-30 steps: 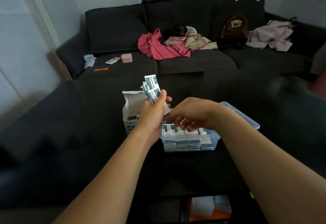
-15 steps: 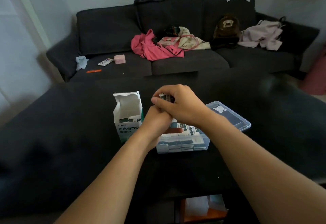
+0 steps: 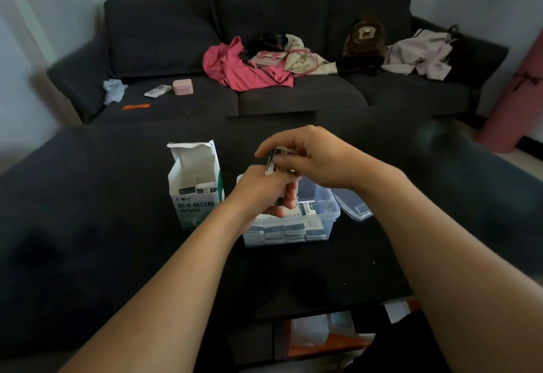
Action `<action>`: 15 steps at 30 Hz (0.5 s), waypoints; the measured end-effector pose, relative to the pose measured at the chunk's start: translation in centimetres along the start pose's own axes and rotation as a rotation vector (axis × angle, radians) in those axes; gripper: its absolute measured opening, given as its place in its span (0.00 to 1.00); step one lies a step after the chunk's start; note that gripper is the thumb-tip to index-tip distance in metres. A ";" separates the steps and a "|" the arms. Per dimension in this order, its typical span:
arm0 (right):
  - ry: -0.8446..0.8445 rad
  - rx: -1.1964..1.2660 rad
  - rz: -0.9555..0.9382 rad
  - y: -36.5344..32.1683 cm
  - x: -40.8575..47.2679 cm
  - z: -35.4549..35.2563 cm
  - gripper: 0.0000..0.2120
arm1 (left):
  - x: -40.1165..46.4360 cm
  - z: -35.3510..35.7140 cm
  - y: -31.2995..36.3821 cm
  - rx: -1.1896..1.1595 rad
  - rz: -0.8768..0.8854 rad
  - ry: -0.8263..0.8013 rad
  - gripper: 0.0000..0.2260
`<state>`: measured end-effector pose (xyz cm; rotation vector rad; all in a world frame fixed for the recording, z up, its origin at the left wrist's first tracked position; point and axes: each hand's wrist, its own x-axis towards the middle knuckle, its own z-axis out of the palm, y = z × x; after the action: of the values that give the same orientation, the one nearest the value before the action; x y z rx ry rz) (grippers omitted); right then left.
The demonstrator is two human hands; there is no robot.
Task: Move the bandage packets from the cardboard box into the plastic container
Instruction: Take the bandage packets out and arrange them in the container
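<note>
A white and green cardboard box point(image 3: 196, 193) stands open on the dark table, a few bandage packets showing inside it. To its right sits the clear plastic container point(image 3: 329, 220), with several packets point(image 3: 286, 230) stacked inside. Above the container my left hand point(image 3: 261, 193) grips a bundle of bandage packets point(image 3: 273, 161) from below. My right hand point(image 3: 311, 155) curls over the top of the same bundle and pinches its upper end. Most of the bundle is hidden between the two hands.
The container's clear lid point(image 3: 354, 205) lies just right of it on the table point(image 3: 88, 211). Behind the table is a dark sofa point(image 3: 164, 38) with a pink cloth point(image 3: 241, 70), bags, a small pink case point(image 3: 182, 87) and loose items.
My left hand lowered the bundle from beside the box top to above the container. My right hand rose out of the container and closed over the bundle's top.
</note>
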<state>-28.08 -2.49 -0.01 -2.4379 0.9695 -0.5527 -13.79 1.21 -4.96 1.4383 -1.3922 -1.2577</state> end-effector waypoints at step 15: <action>-0.012 0.053 0.139 1.9 0.7 -1.5 0.10 | 0.4 -0.4 -0.6 0.105 0.103 0.038 0.14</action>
<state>-29.41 -4.64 0.29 -2.3040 1.0952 -0.5087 -13.25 0.83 -5.53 1.4332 -1.5061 -1.1017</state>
